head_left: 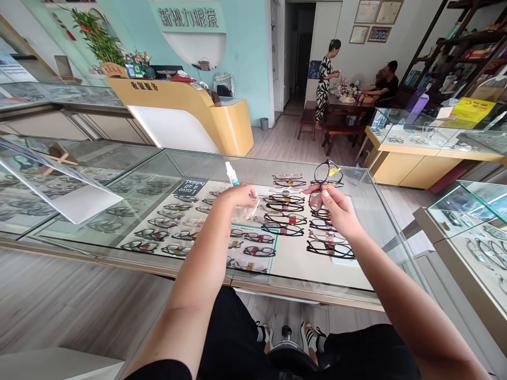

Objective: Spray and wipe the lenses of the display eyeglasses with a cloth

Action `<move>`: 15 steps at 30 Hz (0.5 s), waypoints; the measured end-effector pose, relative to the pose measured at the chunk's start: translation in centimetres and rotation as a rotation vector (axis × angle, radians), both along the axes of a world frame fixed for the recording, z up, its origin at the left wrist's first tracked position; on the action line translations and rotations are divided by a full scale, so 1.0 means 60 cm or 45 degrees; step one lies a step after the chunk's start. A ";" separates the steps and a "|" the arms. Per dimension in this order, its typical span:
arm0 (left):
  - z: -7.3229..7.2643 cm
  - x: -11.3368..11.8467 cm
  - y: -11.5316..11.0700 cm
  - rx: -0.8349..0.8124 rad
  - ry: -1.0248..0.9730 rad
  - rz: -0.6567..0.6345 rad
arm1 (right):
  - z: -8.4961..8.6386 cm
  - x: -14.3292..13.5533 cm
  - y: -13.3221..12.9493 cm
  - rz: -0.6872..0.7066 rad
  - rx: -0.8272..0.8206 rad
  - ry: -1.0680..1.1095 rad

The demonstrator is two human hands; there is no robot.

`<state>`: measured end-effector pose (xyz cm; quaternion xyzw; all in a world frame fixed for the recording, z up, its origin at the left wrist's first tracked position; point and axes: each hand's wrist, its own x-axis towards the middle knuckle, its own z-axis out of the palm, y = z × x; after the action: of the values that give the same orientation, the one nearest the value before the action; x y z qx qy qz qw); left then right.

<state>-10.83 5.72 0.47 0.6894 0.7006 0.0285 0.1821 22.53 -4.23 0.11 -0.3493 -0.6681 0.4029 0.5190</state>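
Note:
My right hand (335, 205) pinches a pair of dark-framed eyeglasses (321, 174), held upright above the glass showcase. My left hand (240, 196) is closed on a pale, see-through cloth or wrap (246, 210), which hangs below the fingers; its exact kind is hard to tell. Just beyond the left hand stands a small white spray bottle (231, 173) with a blue label. Between the hands runs a column of eyeglasses (284, 218), and another column (330, 249) lies beneath the right hand. More glasses show to the left of my left forearm.
The glass showcase (190, 269) spans the view before me, with a white panel (87, 203) at left. Another display case (475, 232) stands at right. Farther back are a yellow counter (233, 126), a standing person (324, 79) and a seated person (390, 87).

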 end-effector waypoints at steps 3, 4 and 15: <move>-0.007 -0.002 0.007 -0.020 0.048 0.020 | -0.004 0.000 0.002 0.008 0.011 0.014; -0.008 -0.004 0.009 -0.020 0.059 0.022 | -0.005 0.000 0.003 0.013 0.013 0.020; -0.028 -0.022 0.029 0.061 -0.005 0.022 | -0.001 -0.003 0.002 0.028 -0.002 0.041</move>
<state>-12.17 7.47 -1.21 0.6874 0.7053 0.0483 0.1666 22.34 -4.14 0.03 -0.3357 -0.6631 0.4147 0.5250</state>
